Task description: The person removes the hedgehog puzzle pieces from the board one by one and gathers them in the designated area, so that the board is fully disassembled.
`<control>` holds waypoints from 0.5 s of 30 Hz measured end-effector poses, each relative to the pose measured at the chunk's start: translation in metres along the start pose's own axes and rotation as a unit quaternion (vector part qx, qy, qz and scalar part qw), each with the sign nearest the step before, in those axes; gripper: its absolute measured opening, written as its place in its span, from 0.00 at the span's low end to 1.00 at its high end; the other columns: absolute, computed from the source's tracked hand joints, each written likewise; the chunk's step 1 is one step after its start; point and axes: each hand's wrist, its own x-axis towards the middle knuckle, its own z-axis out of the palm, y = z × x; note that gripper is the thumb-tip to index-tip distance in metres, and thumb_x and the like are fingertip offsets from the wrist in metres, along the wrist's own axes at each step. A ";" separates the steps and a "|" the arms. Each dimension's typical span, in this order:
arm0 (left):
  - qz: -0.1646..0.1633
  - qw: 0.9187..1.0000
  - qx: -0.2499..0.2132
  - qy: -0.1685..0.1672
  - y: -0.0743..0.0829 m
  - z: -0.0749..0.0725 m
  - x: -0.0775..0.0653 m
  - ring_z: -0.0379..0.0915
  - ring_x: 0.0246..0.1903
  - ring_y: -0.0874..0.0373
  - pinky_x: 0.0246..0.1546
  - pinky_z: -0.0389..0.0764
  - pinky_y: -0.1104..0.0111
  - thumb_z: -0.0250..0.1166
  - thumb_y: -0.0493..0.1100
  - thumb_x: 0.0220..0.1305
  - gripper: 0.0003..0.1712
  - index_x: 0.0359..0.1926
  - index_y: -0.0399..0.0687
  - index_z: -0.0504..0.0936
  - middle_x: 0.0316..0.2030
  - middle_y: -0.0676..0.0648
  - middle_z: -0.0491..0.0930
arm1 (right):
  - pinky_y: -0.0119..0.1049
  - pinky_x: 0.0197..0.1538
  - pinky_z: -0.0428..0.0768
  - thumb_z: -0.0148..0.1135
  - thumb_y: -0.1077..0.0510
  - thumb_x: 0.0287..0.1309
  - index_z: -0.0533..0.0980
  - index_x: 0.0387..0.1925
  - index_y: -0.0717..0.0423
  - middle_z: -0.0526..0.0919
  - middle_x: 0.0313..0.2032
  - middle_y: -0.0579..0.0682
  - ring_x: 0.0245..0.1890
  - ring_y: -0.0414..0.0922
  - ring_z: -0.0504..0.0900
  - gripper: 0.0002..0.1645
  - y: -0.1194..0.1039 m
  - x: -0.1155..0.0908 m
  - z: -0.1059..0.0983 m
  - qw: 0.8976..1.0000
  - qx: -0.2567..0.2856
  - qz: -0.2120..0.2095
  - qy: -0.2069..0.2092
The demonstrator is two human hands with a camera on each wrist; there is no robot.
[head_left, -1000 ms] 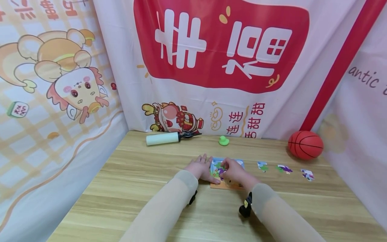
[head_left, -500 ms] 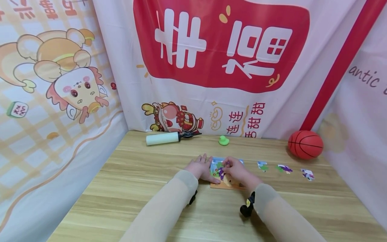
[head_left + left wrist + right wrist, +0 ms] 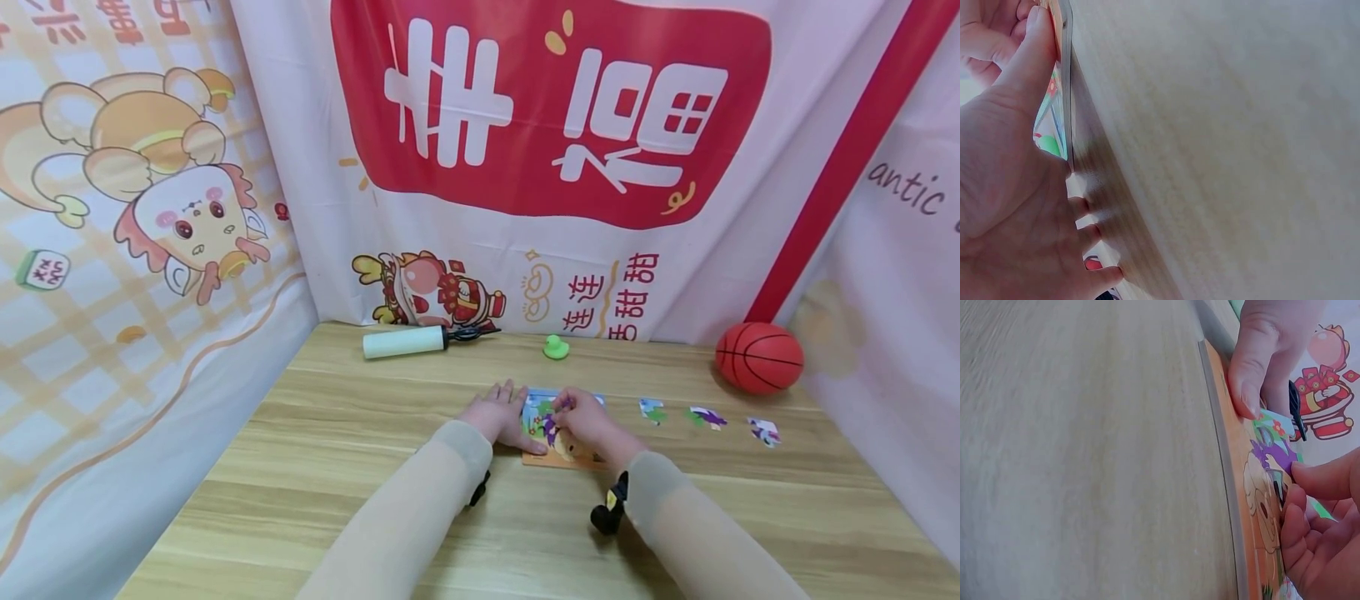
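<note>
A jigsaw puzzle board (image 3: 546,460) with an orange lower border lies on the wooden table. My left hand (image 3: 495,419) is spread at its left edge, fingers straight on the tabletop. The left thumb (image 3: 1249,394) rests on the board's border. Over the middle of the board, my right hand (image 3: 588,421) has its fingers curled in. Seen from the right wrist, its thumb and fingertips pinch a puzzle piece (image 3: 1280,455) with purple on it, low against the picture and slightly tilted. The right hand hides part of the board in the head view.
Right of the board lie three loose puzzle pieces (image 3: 652,411), spaced in a row. Along the back stand a pale hand pump (image 3: 405,342), a green toy duck (image 3: 556,347) and a red basketball (image 3: 759,358). Printed cloth (image 3: 480,225) hangs behind the table.
The right hand has shifted slightly over the board, and the purple piece now sits lower within the picture. The left hand stays in place.
</note>
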 end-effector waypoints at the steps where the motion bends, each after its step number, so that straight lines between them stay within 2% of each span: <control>1: -0.001 1.000 -0.002 0.001 0.001 -0.002 -0.003 0.32 0.76 0.48 0.72 0.41 0.50 0.61 0.87 0.37 0.73 0.79 0.62 0.44 0.78 0.47 0.37 | 0.34 0.28 0.72 0.56 0.69 0.65 0.74 0.45 0.64 0.75 0.34 0.54 0.29 0.47 0.73 0.08 -0.001 0.000 0.000 1.000 0.005 0.004 0.006; 5: -0.002 1.000 -0.006 0.006 0.003 -0.006 -0.010 0.33 0.76 0.48 0.72 0.42 0.49 0.63 0.86 0.37 0.73 0.79 0.61 0.46 0.78 0.47 0.39 | 0.34 0.27 0.70 0.56 0.68 0.66 0.73 0.46 0.64 0.74 0.31 0.53 0.24 0.46 0.71 0.08 -0.001 0.002 -0.003 0.998 0.048 0.024 0.020; 9: 0.001 1.000 -0.004 0.008 0.003 -0.006 -0.008 0.34 0.75 0.47 0.72 0.43 0.49 0.63 0.86 0.36 0.73 0.79 0.61 0.46 0.78 0.46 0.39 | 0.35 0.28 0.70 0.55 0.66 0.68 0.72 0.48 0.63 0.75 0.30 0.53 0.24 0.45 0.71 0.09 0.004 0.004 -0.009 0.994 0.099 0.038 0.017; 15: 0.004 1.000 -0.005 0.006 -0.005 0.006 0.010 0.31 0.75 0.48 0.72 0.40 0.49 0.61 0.89 0.31 0.77 0.79 0.63 0.43 0.78 0.48 0.36 | 0.38 0.34 0.75 0.58 0.61 0.68 0.74 0.51 0.60 0.78 0.35 0.53 0.31 0.48 0.76 0.12 0.017 0.002 -0.028 0.991 0.125 0.046 0.026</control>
